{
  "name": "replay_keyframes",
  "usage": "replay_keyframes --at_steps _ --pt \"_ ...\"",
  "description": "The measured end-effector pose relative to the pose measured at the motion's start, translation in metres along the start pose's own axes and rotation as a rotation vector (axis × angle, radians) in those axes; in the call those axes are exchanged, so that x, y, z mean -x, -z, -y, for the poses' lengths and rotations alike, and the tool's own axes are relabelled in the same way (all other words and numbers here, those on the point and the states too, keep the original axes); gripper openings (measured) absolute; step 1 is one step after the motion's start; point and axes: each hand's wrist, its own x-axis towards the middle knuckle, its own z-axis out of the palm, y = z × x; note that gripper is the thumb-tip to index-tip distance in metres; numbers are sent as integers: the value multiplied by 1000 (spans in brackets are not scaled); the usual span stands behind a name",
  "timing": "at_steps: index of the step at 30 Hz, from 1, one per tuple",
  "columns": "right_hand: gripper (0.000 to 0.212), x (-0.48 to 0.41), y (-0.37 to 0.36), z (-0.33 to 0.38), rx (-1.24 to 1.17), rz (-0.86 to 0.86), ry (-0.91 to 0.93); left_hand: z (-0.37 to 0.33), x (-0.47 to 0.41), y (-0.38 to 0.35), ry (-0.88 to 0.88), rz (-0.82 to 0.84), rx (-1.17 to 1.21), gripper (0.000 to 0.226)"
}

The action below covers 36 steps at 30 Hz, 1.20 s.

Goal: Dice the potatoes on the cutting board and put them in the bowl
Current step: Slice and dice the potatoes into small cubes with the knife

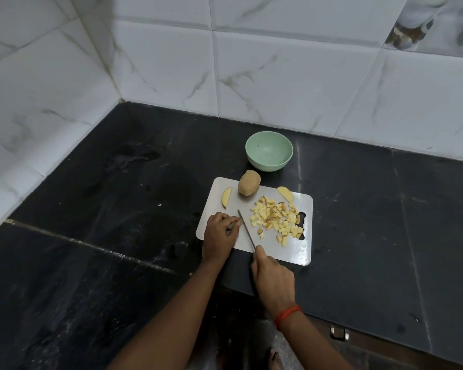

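Right hand [271,273] is wrapped around the knife handle with the fingers curled tight on it. The knife [246,231] blade angles up and left across the middle of the frame, tip right next to the other hand. Left hand [219,233] is curled down over a small potato piece [231,225], pinning it to the lower left part of the board. Most of that piece is hidden under the fingers, so I can't tell how much is left to cut.

Just right of the blade is the diced pile [275,220], spread loose over the right half of the cutting board [292,252]. A whole potato [249,186], skin on, sits at the board's top edge, with a left wedge [226,197] near the upper left corner and a right wedge [285,194] on the upper right. The green bowl [269,154] is just above the board, centre frame, with nothing in it yet. So I'd guess roughly halfway through the cutting and none of the transfer done.

Tips for this bit, imo: tuck those left fingertips back, since the piece is tiny and the blade is almost touching them. Flat side down, short straight cuts, then push the cubes right into the pile. The board sits near the counter [385,209] edge at the bottom, so don't lean hard on it.
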Motion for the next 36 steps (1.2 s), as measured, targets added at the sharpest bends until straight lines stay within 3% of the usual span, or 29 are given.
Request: replay_keyframes --at_steps 6,11,25,30,36 --pt "25 4 -1 4 -34 -42 -86 -1 1 3 26 -12 81 24" --pt "26 -5 -2 3 -73 -71 -9 2 1 3 21 -4 70 11" --pt "15 -7 -3 -2 -52 14 26 1 0 2 -7 -16 64 10" --pt "25 15 -2 3 36 -3 -3 1 0 0 9 -13 55 12" --pt "31 1 1 2 -53 -74 -74 4 2 7 8 5 135 18"
